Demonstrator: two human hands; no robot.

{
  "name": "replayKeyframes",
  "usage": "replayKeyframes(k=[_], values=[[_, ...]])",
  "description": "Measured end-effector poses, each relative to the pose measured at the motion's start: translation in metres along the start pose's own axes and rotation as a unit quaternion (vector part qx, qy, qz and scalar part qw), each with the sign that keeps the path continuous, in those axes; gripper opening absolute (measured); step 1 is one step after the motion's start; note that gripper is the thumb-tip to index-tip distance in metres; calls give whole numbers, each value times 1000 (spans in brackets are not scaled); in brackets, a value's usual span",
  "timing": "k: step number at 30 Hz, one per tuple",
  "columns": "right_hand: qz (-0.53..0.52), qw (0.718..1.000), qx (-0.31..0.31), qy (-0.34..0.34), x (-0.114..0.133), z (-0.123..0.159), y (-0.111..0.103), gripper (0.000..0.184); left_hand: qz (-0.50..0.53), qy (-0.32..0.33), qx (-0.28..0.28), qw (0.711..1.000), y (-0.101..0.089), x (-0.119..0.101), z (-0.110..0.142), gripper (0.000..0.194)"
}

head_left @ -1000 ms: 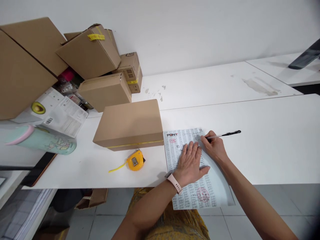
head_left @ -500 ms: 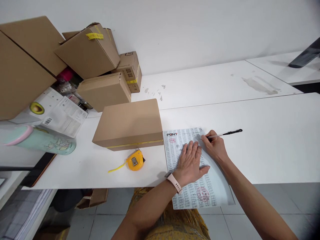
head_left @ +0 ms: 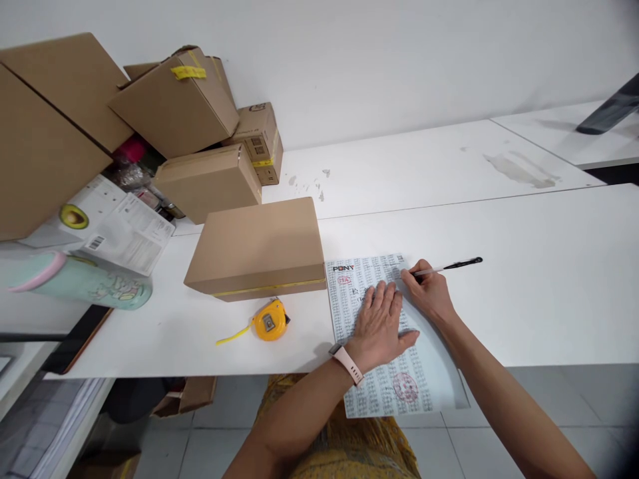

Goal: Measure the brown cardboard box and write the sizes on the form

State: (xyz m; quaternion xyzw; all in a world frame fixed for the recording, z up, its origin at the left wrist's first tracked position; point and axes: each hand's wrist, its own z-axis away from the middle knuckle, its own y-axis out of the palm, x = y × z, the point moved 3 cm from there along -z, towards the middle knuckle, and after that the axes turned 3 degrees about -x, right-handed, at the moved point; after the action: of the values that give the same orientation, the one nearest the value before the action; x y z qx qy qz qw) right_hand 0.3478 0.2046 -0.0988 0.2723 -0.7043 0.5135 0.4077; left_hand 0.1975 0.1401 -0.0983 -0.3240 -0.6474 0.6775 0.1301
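Observation:
My left hand (head_left: 382,326) lies flat on a printed sheet of paper (head_left: 344,309), fingers stretched out and thumb apart. The sheet bears a PONY heading and a round red stamp, and its lower end hangs over the table's front edge. In my right hand (head_left: 429,291) is a pen (head_left: 456,265) with a black end pointing right; its tip is hidden by my fingers, near the sheet's upper right part. Left of the sheet rests a closed cardboard box (head_left: 259,243). An orange tape measure (head_left: 270,320) sits in front of that box, a short yellow strip pulled out.
Several cardboard boxes (head_left: 174,100) are stacked at the back left. A mint-green bottle (head_left: 94,283) lies near a white carton (head_left: 124,223) with an avocado picture. The white table (head_left: 539,279) extends right; a dark object (head_left: 609,110) stands at the far right.

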Motion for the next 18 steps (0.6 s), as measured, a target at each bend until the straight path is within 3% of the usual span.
replayKeyframes(k=[18], values=[[13,1000,-18,7,-6,-1,-1,22,-1,-2,9,1000,-1,0,-1,82]])
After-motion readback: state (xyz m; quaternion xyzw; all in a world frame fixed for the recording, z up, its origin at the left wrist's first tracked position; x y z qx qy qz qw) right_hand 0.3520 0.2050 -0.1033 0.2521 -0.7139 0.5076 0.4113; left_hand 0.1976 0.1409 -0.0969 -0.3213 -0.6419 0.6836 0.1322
